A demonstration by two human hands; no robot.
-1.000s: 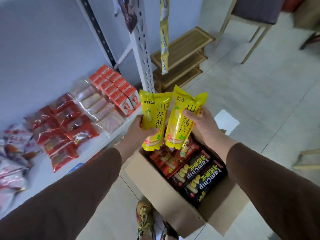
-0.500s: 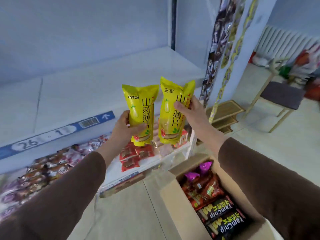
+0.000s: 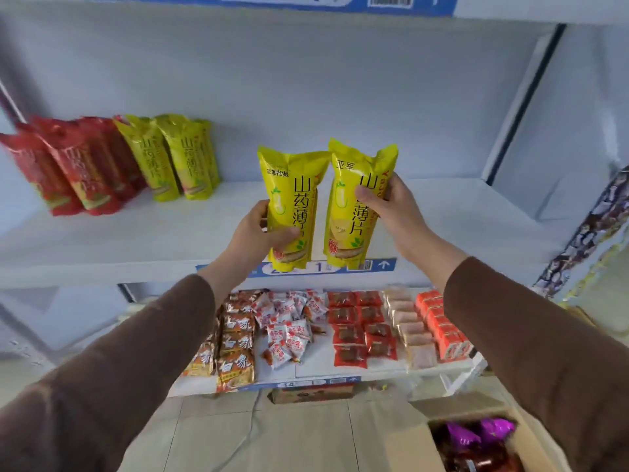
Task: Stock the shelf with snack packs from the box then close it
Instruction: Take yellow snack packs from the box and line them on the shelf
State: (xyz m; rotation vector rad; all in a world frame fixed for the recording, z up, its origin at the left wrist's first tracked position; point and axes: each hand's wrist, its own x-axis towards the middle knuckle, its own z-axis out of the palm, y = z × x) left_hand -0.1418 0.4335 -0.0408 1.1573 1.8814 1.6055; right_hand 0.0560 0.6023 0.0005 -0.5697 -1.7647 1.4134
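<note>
Both hands are up at the white shelf (image 3: 136, 240): our left hand (image 3: 253, 238) grips one yellow yam-chip pack (image 3: 292, 209), our right hand (image 3: 391, 209) grips the other yellow pack (image 3: 357, 202), both upright, side by side. We see the standing yellow row (image 3: 180, 158) up and to the left, nearer our left hand, with bare board between. Below right sits the box (image 3: 476, 447), not yet shut.

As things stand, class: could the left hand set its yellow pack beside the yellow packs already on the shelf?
Probably yes: the left hand holds its yellow pack upright, and bare shelf lies between it and the shelved yellow packs.
</note>
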